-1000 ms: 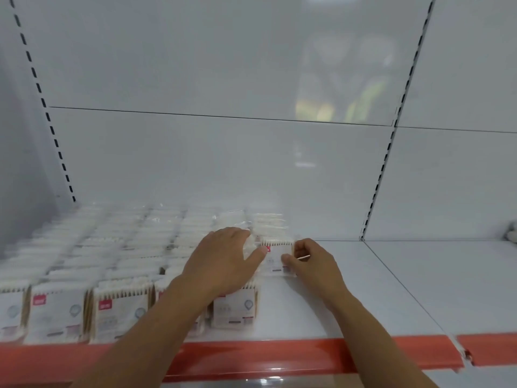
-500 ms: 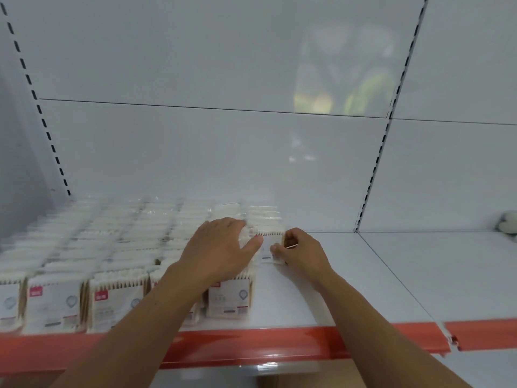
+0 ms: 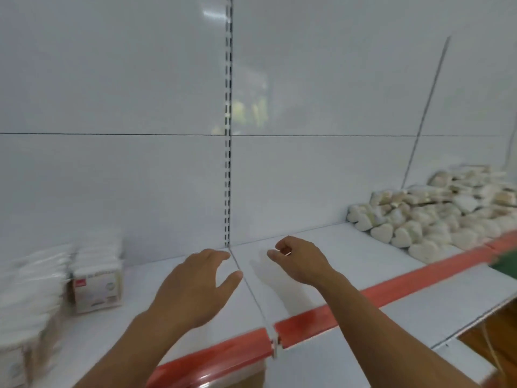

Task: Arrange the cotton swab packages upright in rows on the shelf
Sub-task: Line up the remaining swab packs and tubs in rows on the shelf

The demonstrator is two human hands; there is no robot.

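Cotton swab packages stand left of left hand, right hand; fingers loose, empty.

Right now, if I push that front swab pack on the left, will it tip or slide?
Likely light: the swab pack looks like thin sticks in clear film. Standing upright on a narrow edge, it would probably tip forward easily, though the row behind should brace a backward push. Glossy wrap on the smooth shelf may slide.
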